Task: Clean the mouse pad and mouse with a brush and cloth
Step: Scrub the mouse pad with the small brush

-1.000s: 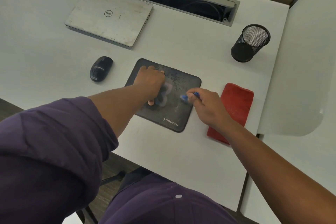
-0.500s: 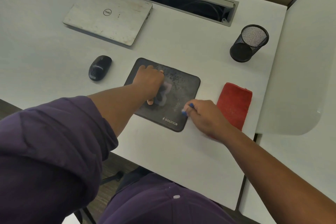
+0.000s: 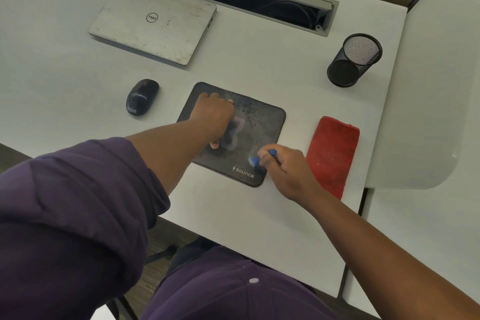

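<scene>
Right hand [image 3: 283,171] grips the blue brush [image 3: 262,157], fingers curled round it, bristles back on the mouse pad [image 3: 255,122] near its five o'clock corner after sweeping off the edge. Left hand [image 3: 215,118] presses the pad flat, fingers spread. Red cloth [image 3: 333,153] at three o'clock, mouse [image 3: 142,96] at ten, both untouched.

Mouse pad [image 3: 262,125] black, pale speckles; mouse [image 3: 142,96] black; brush [image 3: 262,157] blue; cloth [image 3: 332,156] red; laptop [image 3: 153,21] silver; mesh cup [image 3: 353,60] black.
</scene>
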Motion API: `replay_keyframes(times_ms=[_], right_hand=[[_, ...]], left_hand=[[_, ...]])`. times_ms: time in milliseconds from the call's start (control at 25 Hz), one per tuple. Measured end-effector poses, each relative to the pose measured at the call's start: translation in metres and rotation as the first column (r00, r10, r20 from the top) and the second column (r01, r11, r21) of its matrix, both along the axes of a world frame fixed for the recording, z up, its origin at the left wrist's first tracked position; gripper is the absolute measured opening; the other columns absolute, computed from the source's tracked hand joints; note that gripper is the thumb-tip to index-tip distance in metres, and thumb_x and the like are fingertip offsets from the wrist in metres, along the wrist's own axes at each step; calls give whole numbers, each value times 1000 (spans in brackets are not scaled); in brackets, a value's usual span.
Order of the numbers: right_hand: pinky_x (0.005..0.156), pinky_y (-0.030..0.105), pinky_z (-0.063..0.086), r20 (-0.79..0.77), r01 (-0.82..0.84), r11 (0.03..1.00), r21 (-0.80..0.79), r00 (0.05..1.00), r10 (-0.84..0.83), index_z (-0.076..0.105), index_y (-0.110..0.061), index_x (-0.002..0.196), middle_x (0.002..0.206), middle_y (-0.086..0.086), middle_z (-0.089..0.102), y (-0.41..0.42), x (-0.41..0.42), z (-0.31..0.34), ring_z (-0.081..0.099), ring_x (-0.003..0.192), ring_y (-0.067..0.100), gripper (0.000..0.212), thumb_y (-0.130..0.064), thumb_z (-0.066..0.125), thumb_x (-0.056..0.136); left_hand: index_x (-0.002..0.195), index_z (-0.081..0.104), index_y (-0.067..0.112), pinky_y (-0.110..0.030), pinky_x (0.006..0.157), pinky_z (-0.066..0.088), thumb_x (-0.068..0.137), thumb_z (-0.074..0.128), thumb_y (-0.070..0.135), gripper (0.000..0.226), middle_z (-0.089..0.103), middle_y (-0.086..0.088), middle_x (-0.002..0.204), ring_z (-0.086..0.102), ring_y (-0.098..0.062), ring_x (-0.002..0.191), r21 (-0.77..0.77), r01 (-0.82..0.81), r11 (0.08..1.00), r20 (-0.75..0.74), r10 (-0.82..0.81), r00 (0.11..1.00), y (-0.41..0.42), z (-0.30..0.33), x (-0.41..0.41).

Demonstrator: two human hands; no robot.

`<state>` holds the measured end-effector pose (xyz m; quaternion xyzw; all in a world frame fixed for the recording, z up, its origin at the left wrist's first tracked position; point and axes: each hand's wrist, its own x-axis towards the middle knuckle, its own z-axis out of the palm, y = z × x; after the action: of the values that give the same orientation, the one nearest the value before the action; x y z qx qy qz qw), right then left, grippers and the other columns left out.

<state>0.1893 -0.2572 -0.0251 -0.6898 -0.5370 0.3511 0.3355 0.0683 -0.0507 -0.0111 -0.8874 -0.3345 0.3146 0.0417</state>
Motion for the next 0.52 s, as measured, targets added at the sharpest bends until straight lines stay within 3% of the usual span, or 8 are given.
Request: replay_keyframes(times_ms=[120, 200, 280, 360, 440, 520], right_hand=[[55, 37, 39, 204, 21, 998, -63, 979, -8, 52, -19, 74, 63, -7, 56, 3, -4, -5, 51, 59, 13, 32, -30, 42, 102], [58, 37, 42, 45, -47, 993, -112, 998, 52, 57, -19, 76, 66, -7, 61, 0, -11, -7, 56, 62, 12, 31, -29, 43, 102], [59, 30, 44, -73, -2, 999, -50, 997, -2, 60, -20, 80, 71, -7, 64, 1, -12, -4, 58, 66, 12, 28, -30, 44, 101], [57, 25, 37, 28, -9, 1000, 17, 1000, 8, 54, -26, 76, 66, -11, 57, 4, -9, -4, 54, 65, 9, 28, -30, 43, 101], [58, 29, 37, 98, -123, 992, -43, 987, 126, 52, -25, 74, 64, -11, 55, 5, -12, -7, 52, 64, 7, 30, -28, 44, 102], [63, 32, 47, -51, -182, 974, -134, 983, 177, 60, -24, 80, 72, -11, 64, 4, -16, -9, 59, 68, 7, 26, -28, 47, 102]], left_hand=[[126, 55, 16, -36, 76, 32, 48, 96, 45, 92, 65, 1, 109, 52, -24, 107, 2, 6, 1000, -17, -6, 1000, -1, 1, 1], [128, 54, 16, -36, 77, 32, 50, 95, 44, 93, 64, 0, 110, 52, -25, 107, 11, 9, 1000, -18, -9, 1000, 0, 1, 1], [130, 53, 16, -35, 76, 31, 53, 94, 43, 91, 64, 1, 112, 52, -24, 107, 23, 8, 1000, -17, -8, 1000, -1, 1, 0], [126, 56, 17, -34, 76, 30, 56, 93, 41, 83, 64, 1, 116, 51, -24, 108, 20, 17, 1000, -14, -17, 1000, -1, 2, 0], [124, 57, 18, -34, 77, 30, 58, 92, 40, 78, 64, 1, 113, 51, -24, 107, 20, 21, 1000, -15, -20, 1000, -2, 2, 1], [122, 58, 18, -34, 77, 31, 60, 91, 39, 73, 64, 1, 113, 51, -24, 106, 25, 24, 999, -20, -24, 1000, -2, 3, 1]])
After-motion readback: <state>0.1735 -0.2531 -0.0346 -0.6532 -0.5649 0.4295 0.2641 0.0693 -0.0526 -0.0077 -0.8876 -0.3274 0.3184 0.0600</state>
